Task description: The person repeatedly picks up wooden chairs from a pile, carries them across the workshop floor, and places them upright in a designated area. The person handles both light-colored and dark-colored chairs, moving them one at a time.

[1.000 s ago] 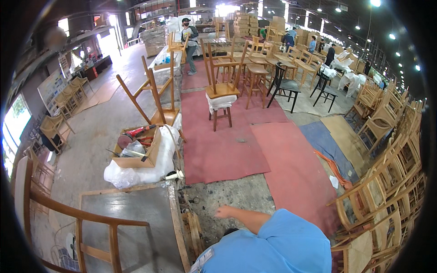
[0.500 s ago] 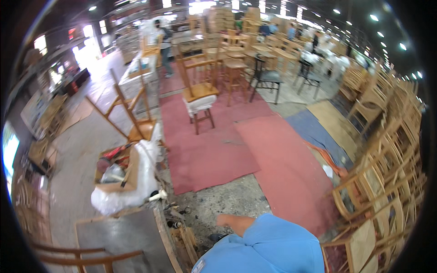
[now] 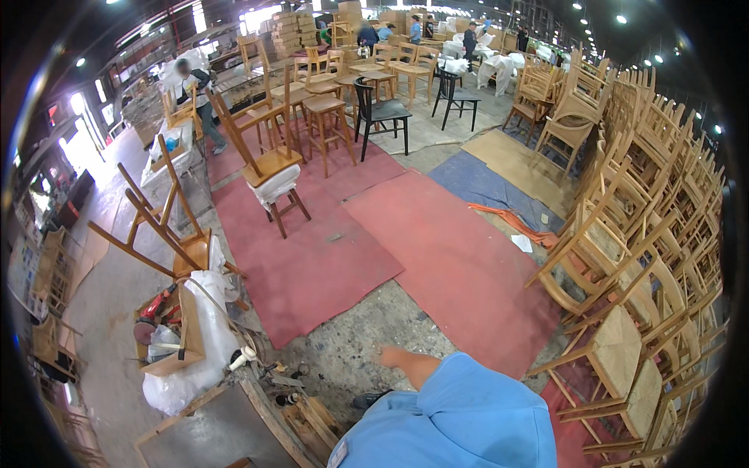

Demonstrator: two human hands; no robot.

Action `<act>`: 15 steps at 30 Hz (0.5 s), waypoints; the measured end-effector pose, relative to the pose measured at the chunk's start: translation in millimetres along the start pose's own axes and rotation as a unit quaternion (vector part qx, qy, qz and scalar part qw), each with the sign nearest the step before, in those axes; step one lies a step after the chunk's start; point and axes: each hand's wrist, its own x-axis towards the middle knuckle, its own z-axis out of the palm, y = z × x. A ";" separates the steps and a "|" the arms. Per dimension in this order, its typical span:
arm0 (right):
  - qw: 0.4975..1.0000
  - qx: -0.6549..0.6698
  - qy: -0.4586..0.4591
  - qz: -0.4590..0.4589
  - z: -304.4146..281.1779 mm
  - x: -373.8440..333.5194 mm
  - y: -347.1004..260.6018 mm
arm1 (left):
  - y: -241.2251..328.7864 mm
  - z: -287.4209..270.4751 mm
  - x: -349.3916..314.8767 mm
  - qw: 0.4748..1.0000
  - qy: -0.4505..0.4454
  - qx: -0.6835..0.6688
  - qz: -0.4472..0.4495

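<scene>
At the left of the frame, a red power tool with a round disc (image 3: 160, 303) lies in an open brown cardboard box (image 3: 193, 327), which rests on a white plastic-wrapped bundle (image 3: 175, 392). Just above it, a brown wooden chair (image 3: 197, 254) stands upturned, legs in the air. In the lower left I see a grey-topped table with a wooden edge (image 3: 214, 437); my left hand is outside the frame, so I cannot tell its grip. Right of the table, in the lower middle, lie pale wooden pieces (image 3: 316, 425), the things nearest my right hand (image 3: 388, 356). That hand shows small and blurred against speckled grey concrete floor (image 3: 409, 316), apart from the pieces; I cannot tell whether its fingers are spread or pressed together. Further right, a flat red mat (image 3: 460, 257) runs toward stacked pale wooden chairs (image 3: 615, 351) filling the right side.
</scene>
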 end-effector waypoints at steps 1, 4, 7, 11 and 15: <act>0.999 -0.026 -0.037 -0.008 8.8 -13.1 10.2 | -2.4 -1.6 2.8 1.000 -0.004 -0.005 -0.005; 0.983 -0.102 -0.132 -0.075 31.3 -48.8 9.9 | -6.3 -8.4 12.5 1.000 -0.009 -0.023 -0.014; 0.976 -0.102 -0.168 -0.096 35.6 -55.6 -11.1 | -7.5 -20.4 23.7 0.999 -0.005 -0.035 -0.019; 0.986 -0.027 -0.148 -0.072 27.9 -14.7 -43.7 | -10.8 -45.7 41.0 0.999 0.019 -0.042 -0.028; 0.932 -0.228 -0.153 -0.237 10.6 21.6 -59.8 | -24.3 -85.8 66.7 0.996 0.060 -0.042 -0.052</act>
